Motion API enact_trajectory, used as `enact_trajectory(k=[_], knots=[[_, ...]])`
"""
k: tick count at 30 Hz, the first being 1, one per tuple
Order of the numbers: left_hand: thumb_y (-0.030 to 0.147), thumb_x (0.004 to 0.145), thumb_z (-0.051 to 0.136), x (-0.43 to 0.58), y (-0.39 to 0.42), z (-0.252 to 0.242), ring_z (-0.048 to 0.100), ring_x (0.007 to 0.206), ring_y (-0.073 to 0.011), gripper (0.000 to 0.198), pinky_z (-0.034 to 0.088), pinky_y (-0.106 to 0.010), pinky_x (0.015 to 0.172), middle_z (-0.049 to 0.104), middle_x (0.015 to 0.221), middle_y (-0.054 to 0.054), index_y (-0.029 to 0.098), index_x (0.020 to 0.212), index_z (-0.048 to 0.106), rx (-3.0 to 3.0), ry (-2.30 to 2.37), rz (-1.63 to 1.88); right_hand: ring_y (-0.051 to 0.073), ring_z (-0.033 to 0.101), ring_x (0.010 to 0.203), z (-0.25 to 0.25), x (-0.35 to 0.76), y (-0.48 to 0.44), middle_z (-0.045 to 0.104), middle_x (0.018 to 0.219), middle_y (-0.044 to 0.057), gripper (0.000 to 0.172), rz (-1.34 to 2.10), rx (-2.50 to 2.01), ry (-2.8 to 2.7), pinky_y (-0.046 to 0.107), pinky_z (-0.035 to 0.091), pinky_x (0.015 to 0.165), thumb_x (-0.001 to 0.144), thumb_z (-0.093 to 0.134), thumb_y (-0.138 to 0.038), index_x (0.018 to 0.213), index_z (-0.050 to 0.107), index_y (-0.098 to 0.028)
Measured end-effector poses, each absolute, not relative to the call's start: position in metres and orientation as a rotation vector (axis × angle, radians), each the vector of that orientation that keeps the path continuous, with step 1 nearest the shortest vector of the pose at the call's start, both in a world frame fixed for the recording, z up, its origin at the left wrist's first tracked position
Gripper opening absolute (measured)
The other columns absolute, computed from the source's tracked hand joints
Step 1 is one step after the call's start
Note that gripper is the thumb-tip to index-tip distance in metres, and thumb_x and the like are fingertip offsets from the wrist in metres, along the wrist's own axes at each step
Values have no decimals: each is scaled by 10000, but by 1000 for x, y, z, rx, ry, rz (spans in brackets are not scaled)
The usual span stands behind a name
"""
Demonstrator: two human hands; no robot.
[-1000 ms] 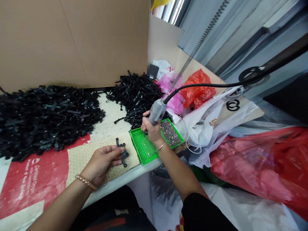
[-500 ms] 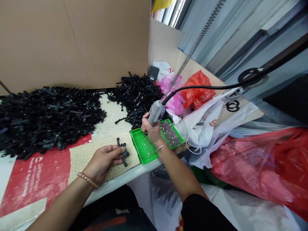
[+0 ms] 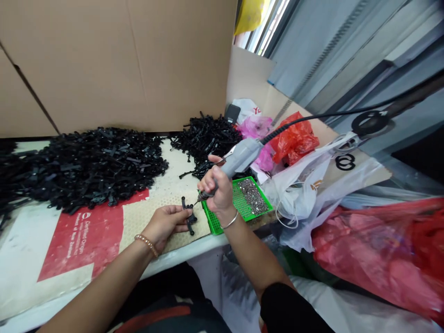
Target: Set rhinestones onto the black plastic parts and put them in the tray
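Observation:
My left hand (image 3: 169, 223) pinches a small black plastic part (image 3: 190, 221) with several arms, just above a beige honeycomb-patterned mat (image 3: 138, 219). Wrapped in my right hand (image 3: 221, 189) is a grey electric screwdriver (image 3: 243, 157), tilted so that its bit points down and left. The tip is close to the upper edge of the black part; whether it touches I cannot tell. Beneath and behind my right hand lies a green perforated tray (image 3: 215, 225) with many small metal screws (image 3: 252, 196) heaped at its right end.
A large heap of black plastic parts (image 3: 100, 166) covers the left of the table, and a smaller heap (image 3: 211, 138) lies behind the tray. A cable (image 3: 319, 114) runs right from the screwdriver. Plastic bags (image 3: 294, 138) crowd the right; cardboard (image 3: 173, 64) stands behind.
The screwdriver has swung from over the tray to the left, its tip now near the black part. My left hand still holds that part. The camera view has shifted a little.

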State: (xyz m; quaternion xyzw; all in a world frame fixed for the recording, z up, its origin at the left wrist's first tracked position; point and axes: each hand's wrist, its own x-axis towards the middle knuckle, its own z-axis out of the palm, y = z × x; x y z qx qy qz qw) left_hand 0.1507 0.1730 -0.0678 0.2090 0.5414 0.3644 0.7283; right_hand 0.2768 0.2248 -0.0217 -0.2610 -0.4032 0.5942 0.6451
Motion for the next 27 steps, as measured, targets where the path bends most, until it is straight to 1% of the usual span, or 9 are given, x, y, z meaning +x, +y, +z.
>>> enact_trajectory(k=[6, 13, 17, 23, 27], knots=[[64, 799, 666, 150, 172, -74, 584, 567, -101, 24, 531, -182, 503, 658, 738, -76, 43, 790, 668, 486, 1173, 815, 72, 284, 387, -31, 258, 224, 341, 466, -121, 358, 1403, -593, -930, 188, 331, 454, 748, 668, -392, 998, 492, -206], [140, 682, 799, 149, 171, -78, 602, 604, -118, 171, 544, -195, 534, 664, 764, -83, 59, 768, 676, 507, 1143, 823, 76, 289, 391, -35, 260, 226, 332, 466, -119, 398, 1374, -637, -942, 189, 328, 455, 736, 673, -422, 1018, 489, -209], [142, 675, 804, 149, 171, -77, 586, 581, -107, 174, 539, -195, 527, 654, 733, -70, 62, 757, 674, 508, 1139, 833, 75, 279, 391, -36, 259, 226, 317, 468, -123, 443, 1363, -663, -941, 187, 324, 455, 730, 670, -438, 1066, 488, -212], [125, 704, 771, 150, 171, -75, 595, 589, -112, 136, 540, -200, 534, 660, 740, -76, 56, 762, 669, 503, 1143, 828, 77, 288, 393, -39, 259, 226, 341, 466, -118, 417, 1367, -616, -945, 188, 342, 458, 751, 669, -393, 1074, 485, -205], [114, 715, 755, 150, 171, -74, 584, 572, -105, 113, 532, -194, 522, 655, 725, -70, 54, 755, 668, 506, 1149, 822, 77, 289, 389, -40, 260, 225, 324, 467, -121, 424, 1352, -643, -964, 192, 340, 459, 751, 666, -419, 1074, 494, -206]])
